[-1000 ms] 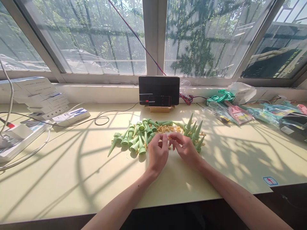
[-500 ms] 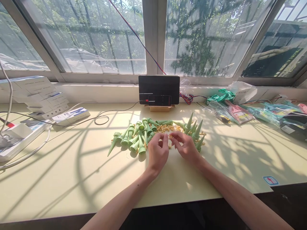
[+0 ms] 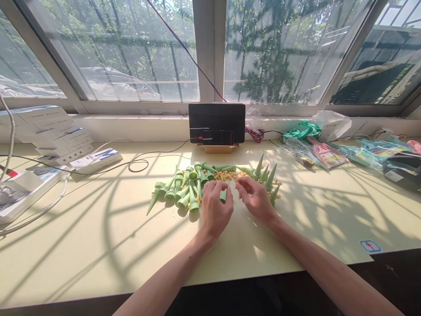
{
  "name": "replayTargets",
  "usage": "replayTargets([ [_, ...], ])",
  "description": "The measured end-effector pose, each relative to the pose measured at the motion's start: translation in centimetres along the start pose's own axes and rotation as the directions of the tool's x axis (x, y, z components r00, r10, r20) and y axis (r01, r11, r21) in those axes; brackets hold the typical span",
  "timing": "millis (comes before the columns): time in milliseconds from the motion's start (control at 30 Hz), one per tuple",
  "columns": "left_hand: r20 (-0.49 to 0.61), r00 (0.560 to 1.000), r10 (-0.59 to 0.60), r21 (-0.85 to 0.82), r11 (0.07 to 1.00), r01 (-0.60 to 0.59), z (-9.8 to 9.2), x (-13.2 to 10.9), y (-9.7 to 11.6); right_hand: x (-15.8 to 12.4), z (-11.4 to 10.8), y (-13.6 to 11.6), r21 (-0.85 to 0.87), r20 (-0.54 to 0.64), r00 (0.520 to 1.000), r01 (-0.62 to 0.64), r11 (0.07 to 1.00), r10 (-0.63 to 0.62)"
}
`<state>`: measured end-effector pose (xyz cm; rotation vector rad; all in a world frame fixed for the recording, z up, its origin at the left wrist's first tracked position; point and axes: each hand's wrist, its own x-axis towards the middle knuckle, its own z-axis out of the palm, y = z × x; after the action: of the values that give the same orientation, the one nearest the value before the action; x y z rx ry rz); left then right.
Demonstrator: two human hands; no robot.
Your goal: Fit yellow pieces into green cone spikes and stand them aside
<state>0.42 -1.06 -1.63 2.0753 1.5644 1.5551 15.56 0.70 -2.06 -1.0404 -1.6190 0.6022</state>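
Observation:
A heap of green plastic cones [image 3: 184, 186] lies in the middle of the pale yellow table [image 3: 98, 237], with small yellow parts [image 3: 226, 175] piled behind it. A few more green cones [image 3: 268, 177] stand upright to the right. My left hand [image 3: 215, 208] is closed round one green cone [image 3: 223, 195], whose wide end shows between the fingers. My right hand [image 3: 255, 199] is beside it, fingers pinched on a small part that I cannot make out.
A black tablet with a phone on a stand [image 3: 217, 125] is at the back centre. White boxes and a power strip with cables [image 3: 29, 175] fill the left side. Plastic bags of coloured items [image 3: 329, 151] lie at the right. The window sill runs behind.
My left hand has taken hold of a green cone, which now shows between its fingers. Both hands stay close together in front of the heap.

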Motion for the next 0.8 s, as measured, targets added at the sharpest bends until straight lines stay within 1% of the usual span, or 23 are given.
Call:
replayTargets([
  [67,0.016,0.999,0.028,0.097,0.995,-0.030,0.03,-0.07,-0.27,0.04,0.00,-0.07,-0.002,0.001,1.000,-0.003,1.000,0.003],
  [167,0.103,0.995,0.020,0.221,0.974,-0.043,0.04,-0.18,-0.56,0.06,-0.01,-0.10,-0.016,-0.003,1.000,0.001,1.000,-0.001],
  [233,0.192,0.981,-0.027,0.275,0.961,-0.027,-0.02,-0.23,-0.55,0.04,-0.03,-0.11,-0.032,-0.010,1.000,0.002,0.999,-0.002],
  [300,0.280,0.955,-0.098,0.320,0.947,0.003,-0.14,-0.24,-0.38,0.02,-0.04,-0.13,-0.046,-0.010,1.000,-0.001,0.999,0.000],
  [367,0.340,0.927,-0.160,0.354,0.935,0.031,-0.28,-0.20,-0.18,0.01,-0.05,-0.15,-0.057,-0.007,1.000,-0.002,0.998,0.002],
  [467,0.385,0.900,-0.203,0.375,0.926,0.049,-0.41,-0.10,0.01,0.05,-0.05,-0.15,-0.064,-0.005,1.000,-0.002,0.998,0.001],
  [633,0.421,0.871,-0.254,0.399,0.914,0.073,-0.45,-0.07,0.13,0.08,-0.05,-0.09,-0.077,0.003,1.000,-0.005,0.997,0.006],
  [800,0.448,0.853,-0.267,0.394,0.916,0.079,-0.49,-0.09,0.10,0.05,-0.06,-0.15,-0.075,0.013,1.000,-0.021,0.997,0.022],
])
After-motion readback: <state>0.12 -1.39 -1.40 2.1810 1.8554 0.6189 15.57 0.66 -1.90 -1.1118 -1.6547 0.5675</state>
